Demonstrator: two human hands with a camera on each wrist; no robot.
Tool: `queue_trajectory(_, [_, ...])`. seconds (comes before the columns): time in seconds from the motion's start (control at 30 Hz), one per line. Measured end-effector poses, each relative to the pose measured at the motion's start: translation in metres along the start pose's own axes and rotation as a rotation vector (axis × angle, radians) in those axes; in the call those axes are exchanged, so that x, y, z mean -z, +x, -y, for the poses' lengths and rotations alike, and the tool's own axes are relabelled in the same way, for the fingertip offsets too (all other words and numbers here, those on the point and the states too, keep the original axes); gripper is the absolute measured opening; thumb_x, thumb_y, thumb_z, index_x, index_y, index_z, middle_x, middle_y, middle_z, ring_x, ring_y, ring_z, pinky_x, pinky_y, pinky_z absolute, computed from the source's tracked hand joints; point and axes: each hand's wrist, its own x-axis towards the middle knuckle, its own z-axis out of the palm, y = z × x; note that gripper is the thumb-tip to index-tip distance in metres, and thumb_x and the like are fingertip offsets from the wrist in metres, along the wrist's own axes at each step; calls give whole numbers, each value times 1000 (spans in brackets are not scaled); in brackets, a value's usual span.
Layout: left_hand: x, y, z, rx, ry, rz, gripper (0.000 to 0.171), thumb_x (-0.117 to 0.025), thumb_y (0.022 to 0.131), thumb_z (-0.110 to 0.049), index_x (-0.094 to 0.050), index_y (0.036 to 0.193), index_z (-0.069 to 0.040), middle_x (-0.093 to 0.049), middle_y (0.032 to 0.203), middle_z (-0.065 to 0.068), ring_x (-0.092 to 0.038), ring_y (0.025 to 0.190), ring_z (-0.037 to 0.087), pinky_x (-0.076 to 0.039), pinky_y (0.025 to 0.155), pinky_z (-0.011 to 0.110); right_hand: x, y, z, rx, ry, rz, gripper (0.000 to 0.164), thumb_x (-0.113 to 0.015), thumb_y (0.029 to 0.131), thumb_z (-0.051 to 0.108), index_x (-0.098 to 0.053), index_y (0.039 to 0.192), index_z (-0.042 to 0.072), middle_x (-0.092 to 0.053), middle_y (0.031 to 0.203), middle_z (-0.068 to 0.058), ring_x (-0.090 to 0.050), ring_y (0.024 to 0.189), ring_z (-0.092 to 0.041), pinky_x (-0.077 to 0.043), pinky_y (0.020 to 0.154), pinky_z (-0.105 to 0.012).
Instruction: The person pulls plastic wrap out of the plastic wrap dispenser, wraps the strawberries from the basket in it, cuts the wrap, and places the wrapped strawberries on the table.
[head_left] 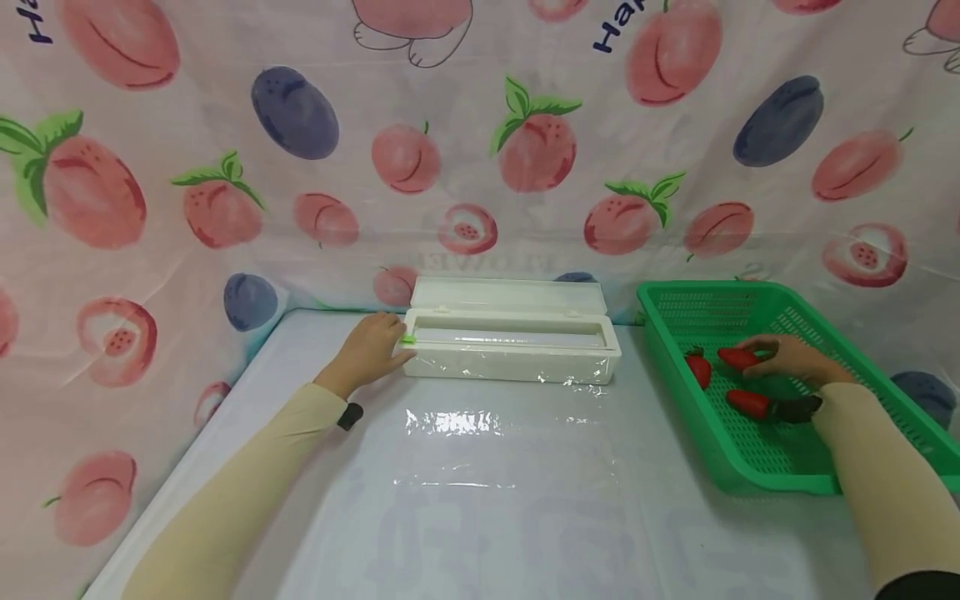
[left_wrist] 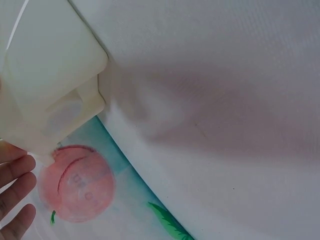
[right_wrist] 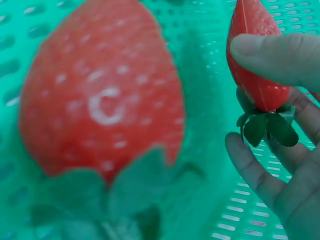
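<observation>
A long white cling film dispenser [head_left: 513, 364] stands with its clear lid raised and a green slider [head_left: 407, 339] at its left end. My left hand [head_left: 367, 354] rests at that end, thumb by the front face, other fingers fairly straight near the back corner. In the left wrist view, fingers [left_wrist: 17, 187] show beside the white box. Clear film [head_left: 480, 450] lies spread in front. Inside the green basket [head_left: 720, 479], my right hand [head_left: 795, 360] pinches a red strawberry [right_wrist: 257, 60] between thumb and fingers. Another strawberry [right_wrist: 102, 95] lies close below it.
One more strawberry [head_left: 698, 368] sits by the basket's left wall. The basket's raised walls surround my right hand. A fruit-printed cloth [head_left: 465, 167] hangs behind the white table [head_left: 315, 517].
</observation>
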Motion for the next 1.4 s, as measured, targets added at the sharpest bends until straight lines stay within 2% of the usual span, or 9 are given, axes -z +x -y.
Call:
queue_trajectory(0.07, [0,0,0,2,2,1,46,-68,83,-36,-64,103,5,-63,103,18,-58,96,31,-46,90,42,3,-2,3,6,23,-15,60,-68,86,25,-44,130,-8,-56,118,-15,-50,88,9,-52,79,-38])
queue_trajectory(0.23, [-1,0,2,10,-2,8,45,-68,84,-36,-64,102,5,-64,104,18,-58,97,31,-46,91,42,10,-6,11,21,67,-38,57,-66,87,24,-44,129,-7,-49,103,25,-52,83,14,-52,79,-34])
queue_trajectory(0.47, [-2,0,1,0,-7,1,43,-68,83,-35,-63,100,4,-63,103,17,-57,97,30,-46,90,42,26,-11,30,53,38,-90,50,-68,85,22,-50,127,0,-43,96,41,-49,86,18,-49,72,-22])
queue_trajectory(0.67, [0,-1,-1,1,5,15,44,-67,84,-36,-63,101,4,-64,103,17,-58,96,30,-47,89,41,39,-15,66,80,-10,-73,54,-69,85,25,-49,128,1,-48,104,33,-51,87,15,-49,72,-22])
queue_trajectory(0.8, [1,-1,0,3,9,18,44,-67,84,-36,-64,101,4,-64,102,17,-58,95,30,-47,89,41,43,-15,93,79,-65,-40,58,-68,85,28,-47,133,3,-48,135,-1,-54,112,-9,-49,86,-36])
queue_trajectory(0.9, [1,-1,0,-4,13,12,43,-67,84,-36,-64,100,4,-64,101,17,-58,94,30,-47,88,41,41,-15,115,102,-116,-16,58,-69,85,30,-48,133,5,-40,142,-22,-45,124,-33,-45,92,-47])
queue_trajectory(0.93, [1,-1,0,-4,13,12,43,-67,84,-36,-64,100,4,-64,100,17,-58,94,30,-47,88,41,40,-15,123,110,-125,-4,58,-69,84,31,-49,133,7,-41,142,-21,-44,124,-33,-45,93,-48])
queue_trajectory(1.13, [-1,-2,0,-1,10,10,45,-67,84,-36,-64,102,5,-64,101,18,-58,95,31,-48,88,42,25,-12,164,217,-108,23,52,-73,81,26,-54,127,10,-60,122,-4,-51,99,10,-48,82,-19])
queue_trajectory(1.4, [-2,0,2,4,6,7,46,-67,84,-37,-64,102,5,-63,101,17,-58,94,30,-48,86,41,-10,-12,216,356,-28,65,44,-75,78,12,-59,118,5,-62,106,-8,-58,88,-9,-53,71,-25])
